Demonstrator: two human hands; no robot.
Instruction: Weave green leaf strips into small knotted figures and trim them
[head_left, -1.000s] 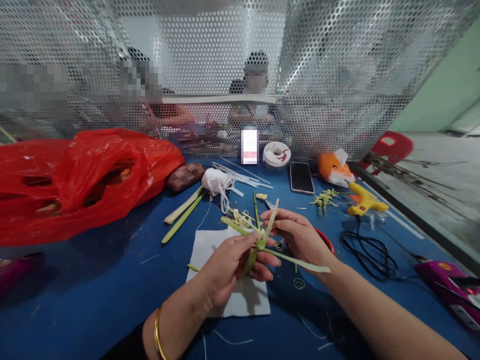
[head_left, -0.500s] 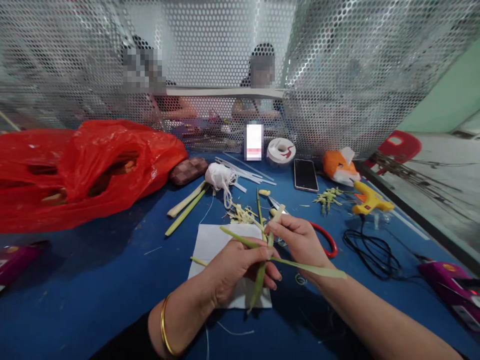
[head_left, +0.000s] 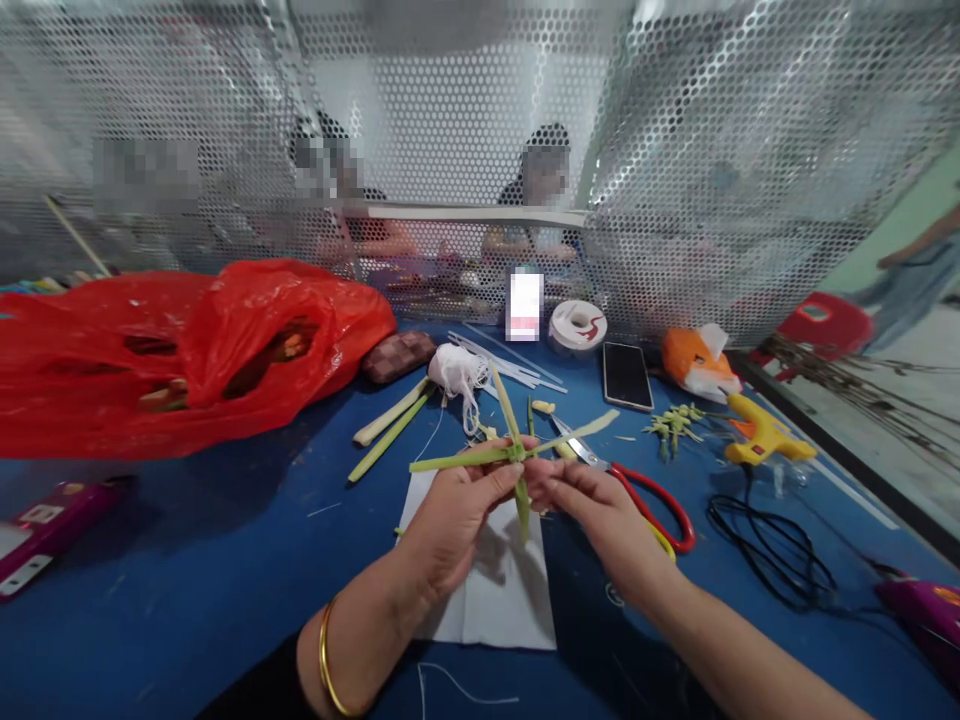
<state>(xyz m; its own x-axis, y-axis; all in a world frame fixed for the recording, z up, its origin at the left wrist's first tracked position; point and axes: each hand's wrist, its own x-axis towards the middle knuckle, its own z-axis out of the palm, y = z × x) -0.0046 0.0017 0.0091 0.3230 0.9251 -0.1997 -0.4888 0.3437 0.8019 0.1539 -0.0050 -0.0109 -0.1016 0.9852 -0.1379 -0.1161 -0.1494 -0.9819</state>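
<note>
A cross of green leaf strips, folded together at a small knot in the middle, is held up over the white paper. My left hand pinches it just below the knot, between thumb and fingers. Its strips point left, up, down and to the right. Beside the knot, my right hand has thumb and fingertips pressed together; what lies between them is hidden. Red-handled scissors lie just past my right hand, blades pointing away. Leaf scraps lie behind the cross, partly covered.
Behind stand a white yarn ball, two stalks, a white spool and a phone. A red plastic bag fills the left. At right are a yellow glue gun and black cable. Perforated mesh closes the back.
The leaf strips have turned and now spread as a cross with a knot at its centre. My right fingers have let go of the upright strip and moved down beside the knot. The view has shifted slightly.
</note>
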